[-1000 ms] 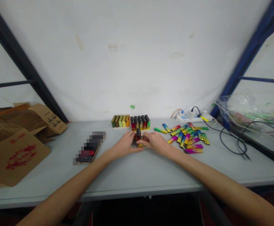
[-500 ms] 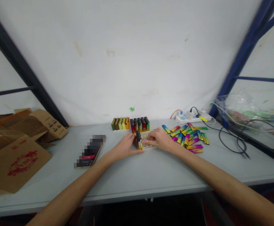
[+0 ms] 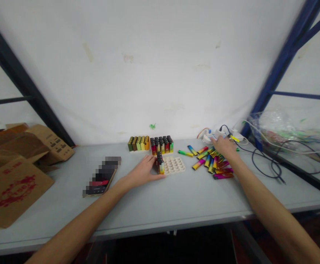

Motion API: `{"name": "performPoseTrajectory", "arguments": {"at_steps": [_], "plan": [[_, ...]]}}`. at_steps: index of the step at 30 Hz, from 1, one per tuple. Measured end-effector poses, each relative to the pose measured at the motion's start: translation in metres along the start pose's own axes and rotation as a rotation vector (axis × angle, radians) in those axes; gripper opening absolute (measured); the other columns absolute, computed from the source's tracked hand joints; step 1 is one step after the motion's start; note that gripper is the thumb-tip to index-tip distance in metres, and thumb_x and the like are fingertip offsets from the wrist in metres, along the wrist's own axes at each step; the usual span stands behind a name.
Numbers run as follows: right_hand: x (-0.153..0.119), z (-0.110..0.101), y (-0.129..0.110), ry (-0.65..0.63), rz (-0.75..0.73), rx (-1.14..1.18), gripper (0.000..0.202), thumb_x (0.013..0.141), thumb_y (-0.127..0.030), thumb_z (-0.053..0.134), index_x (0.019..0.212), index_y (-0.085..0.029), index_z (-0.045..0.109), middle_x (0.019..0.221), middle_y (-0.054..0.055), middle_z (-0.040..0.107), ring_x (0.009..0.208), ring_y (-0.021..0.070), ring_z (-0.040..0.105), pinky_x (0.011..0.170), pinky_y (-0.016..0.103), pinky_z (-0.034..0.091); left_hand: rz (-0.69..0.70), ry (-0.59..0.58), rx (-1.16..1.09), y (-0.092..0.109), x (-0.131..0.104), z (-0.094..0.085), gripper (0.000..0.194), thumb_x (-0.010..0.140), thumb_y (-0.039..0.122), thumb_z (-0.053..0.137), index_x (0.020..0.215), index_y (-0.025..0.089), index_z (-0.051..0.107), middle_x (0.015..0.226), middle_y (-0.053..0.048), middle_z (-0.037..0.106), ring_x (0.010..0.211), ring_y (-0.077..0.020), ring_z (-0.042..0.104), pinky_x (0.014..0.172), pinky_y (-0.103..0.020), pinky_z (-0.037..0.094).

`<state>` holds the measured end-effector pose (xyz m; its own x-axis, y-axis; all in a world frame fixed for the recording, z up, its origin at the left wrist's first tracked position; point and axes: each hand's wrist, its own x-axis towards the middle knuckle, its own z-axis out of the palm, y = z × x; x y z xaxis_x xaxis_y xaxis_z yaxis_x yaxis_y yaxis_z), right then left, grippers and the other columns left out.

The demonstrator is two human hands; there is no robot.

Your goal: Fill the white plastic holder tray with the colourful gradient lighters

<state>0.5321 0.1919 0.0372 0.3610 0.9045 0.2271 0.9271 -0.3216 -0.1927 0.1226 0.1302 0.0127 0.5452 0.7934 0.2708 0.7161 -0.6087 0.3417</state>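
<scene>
My left hand (image 3: pixel 145 171) wraps the left end of a white tray with round holes (image 3: pixel 175 165), thumb along the front and fingers behind. A short row of black-topped lighters (image 3: pixel 160 165) stands upright in the tray beside that hand; the other holes in view hold nothing. My right hand (image 3: pixel 225 147) is over the back of a pile of shiny multicoloured lighters (image 3: pixel 211 161), fingers stretched leftward and apart, with nothing visible in them. A green-yellow lighter (image 3: pixel 185 153) lies between tray and pile.
Behind the tray stand a block of black-topped lighters (image 3: pixel 162 145) and a block of gold-topped ones (image 3: pixel 138 143). A phone (image 3: pixel 102 178) and cardboard boxes (image 3: pixel 17 183) lie left. A power strip (image 3: pixel 208 138), cables (image 3: pixel 270 167) and clear plastic bags (image 3: pixel 278 123) are at right.
My right hand has left the tray and moved right to the lighter pile, uncovering the tray's holes. My left hand stays at the tray's left end.
</scene>
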Motion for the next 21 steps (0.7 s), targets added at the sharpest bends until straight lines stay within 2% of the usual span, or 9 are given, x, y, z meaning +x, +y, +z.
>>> {"name": "performPoseTrajectory", "arguments": {"at_steps": [2,3,7,11,16,21], "plan": [[-0.001,0.002,0.004,-0.046,0.103,-0.016,0.077,0.103,-0.064,0.027,0.143,-0.004,0.055,0.144,0.037,0.049,0.136,0.0511,0.047,0.103,0.070,0.040,0.011,0.004,0.000,0.001,0.000,0.000,0.081,0.078,0.076,0.070,0.131,0.015,0.059,0.133,-0.020,0.061,0.123,-0.0384,0.058,0.109,-0.055,0.047],[-0.003,0.004,0.004,-0.068,0.108,-0.027,0.080,0.102,-0.068,0.026,0.145,-0.005,0.054,0.147,0.037,0.046,0.138,0.0526,0.044,0.103,0.071,0.039,0.014,0.007,0.000,0.002,0.000,-0.001,0.080,0.078,0.076,0.070,0.130,0.016,0.060,0.132,-0.019,0.062,0.122,-0.0382,0.058,0.108,-0.055,0.048],[-0.014,0.012,-0.012,-0.124,0.021,-0.091,0.081,0.098,-0.073,0.033,0.143,-0.010,0.055,0.148,0.032,0.045,0.138,0.0503,0.043,0.104,0.069,0.038,0.009,0.011,0.000,0.003,0.000,0.000,0.083,0.079,0.077,0.069,0.132,0.014,0.058,0.132,-0.020,0.061,0.123,-0.0383,0.057,0.108,-0.055,0.047],[-0.025,0.016,-0.034,-0.100,-0.098,-0.089,0.067,0.102,-0.066,0.034,0.137,-0.014,0.057,0.141,0.029,0.050,0.134,0.0462,0.048,0.099,0.062,0.045,0.013,0.044,-0.027,0.002,-0.001,0.002,0.082,0.077,0.076,0.070,0.132,0.015,0.059,0.133,-0.019,0.061,0.124,-0.0389,0.057,0.109,-0.056,0.046],[-0.033,0.017,-0.051,-0.108,-0.206,-0.078,0.060,0.105,-0.061,0.032,0.131,-0.013,0.057,0.126,0.026,0.061,0.120,0.0407,0.063,0.095,0.053,0.050,0.028,0.036,-0.040,0.003,-0.001,0.001,0.075,0.079,0.074,0.071,0.127,0.017,0.061,0.129,-0.018,0.063,0.123,-0.0377,0.057,0.108,-0.055,0.047],[-0.033,0.020,-0.055,-0.116,-0.344,-0.018,0.040,0.108,-0.039,0.034,0.125,-0.011,0.058,0.108,0.023,0.071,0.103,0.0357,0.071,0.087,0.045,0.052,-0.004,0.018,-0.015,0.004,-0.001,0.001,0.082,0.079,0.075,0.070,0.132,0.015,0.058,0.135,-0.020,0.060,0.126,-0.0386,0.055,0.110,-0.056,0.045]]}}
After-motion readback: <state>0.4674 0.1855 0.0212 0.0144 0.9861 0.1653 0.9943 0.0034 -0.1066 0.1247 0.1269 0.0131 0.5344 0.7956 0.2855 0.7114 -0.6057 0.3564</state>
